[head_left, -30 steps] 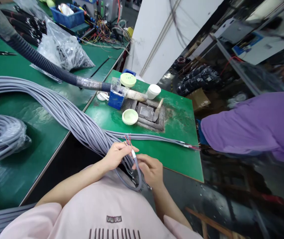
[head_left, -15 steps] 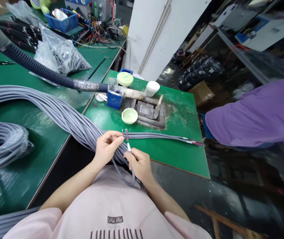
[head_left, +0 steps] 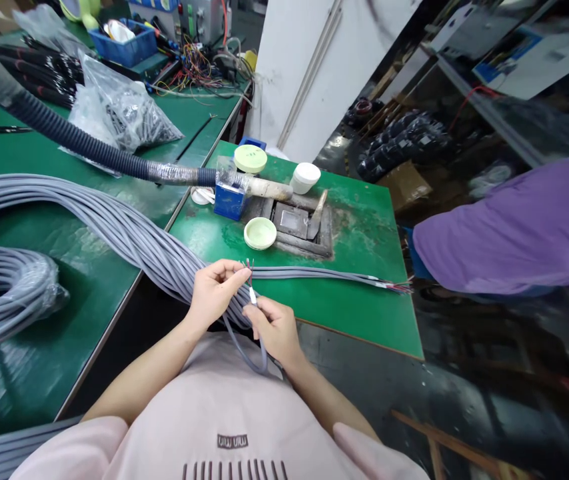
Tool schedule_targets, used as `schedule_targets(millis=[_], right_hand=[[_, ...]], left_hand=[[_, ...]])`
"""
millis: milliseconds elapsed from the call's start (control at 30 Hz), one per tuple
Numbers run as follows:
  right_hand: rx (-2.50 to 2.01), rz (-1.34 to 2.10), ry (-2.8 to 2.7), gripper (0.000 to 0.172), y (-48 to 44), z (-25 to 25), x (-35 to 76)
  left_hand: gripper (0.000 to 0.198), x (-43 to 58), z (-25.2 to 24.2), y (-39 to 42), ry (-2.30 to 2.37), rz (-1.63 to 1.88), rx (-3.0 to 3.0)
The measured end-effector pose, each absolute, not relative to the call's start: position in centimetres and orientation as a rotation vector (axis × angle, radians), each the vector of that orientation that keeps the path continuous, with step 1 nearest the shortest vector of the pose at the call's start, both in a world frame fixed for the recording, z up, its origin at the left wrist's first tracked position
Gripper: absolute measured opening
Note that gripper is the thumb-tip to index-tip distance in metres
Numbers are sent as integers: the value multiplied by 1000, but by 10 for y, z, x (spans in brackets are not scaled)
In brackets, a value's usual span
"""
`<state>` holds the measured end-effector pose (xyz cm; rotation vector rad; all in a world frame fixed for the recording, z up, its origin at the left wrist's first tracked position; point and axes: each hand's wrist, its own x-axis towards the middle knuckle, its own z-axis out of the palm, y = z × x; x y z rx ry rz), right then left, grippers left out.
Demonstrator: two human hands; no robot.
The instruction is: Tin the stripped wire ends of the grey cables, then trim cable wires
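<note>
My right hand [head_left: 272, 327] is closed around a grey cable [head_left: 263, 353] just below the white sleeve [head_left: 252, 295] near its end. Thin coloured wires [head_left: 249, 272] fan upward out of that sleeve. My left hand [head_left: 219, 290] pinches at these wires with thumb and forefinger. Under and behind my hands runs a thick bundle of grey cables [head_left: 134, 237]. Several of its cables stretch right across the small green table [head_left: 344, 313], ending in stripped wires [head_left: 398, 287].
A solder pot [head_left: 294, 223] with a scraper [head_left: 318, 212] sits beyond my hands. Around it are a pale green dish [head_left: 260, 233], a white cup [head_left: 305, 177] and a hose [head_left: 114, 157]. A coiled cable [head_left: 9, 287] lies left. A person in a purple sleeve [head_left: 509, 227] stands right.
My right hand has shifted slightly left with the cable end, bringing the wires closer to my left fingers. The wires are now between the left thumb and forefinger.
</note>
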<state>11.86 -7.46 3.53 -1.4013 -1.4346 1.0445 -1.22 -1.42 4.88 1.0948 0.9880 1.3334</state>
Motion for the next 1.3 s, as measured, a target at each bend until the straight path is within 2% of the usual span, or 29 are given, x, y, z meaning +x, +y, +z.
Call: schedule_targets(millis=[100, 167, 300, 467, 733, 967, 1300], right_hand=[[-1203, 1454, -1176, 31, -68, 32, 121], [-1045, 1691, -1011, 34, -63, 33, 121], [-847, 1892, -875, 37, -52, 42, 116], [-841, 1715, -866, 29, -45, 51, 106], [-975, 1432, -1097, 21, -35, 47, 113], [-940, 1461, -1031, 14, -28, 57, 115], [-874, 1542, -928, 23, -22, 67, 113]], left_hand=[[21, -14, 46, -15, 988, 1358, 1102], [19, -14, 44, -18, 993, 1403, 1121], [17, -14, 42, -24, 967, 1488, 1218], [13, -17, 40, -28, 993, 1549, 1285], [21, -13, 43, -26, 968, 1521, 1096], [30, -7, 46, -24, 824, 1479, 990], [38, 0, 50, -22, 756, 1433, 902]])
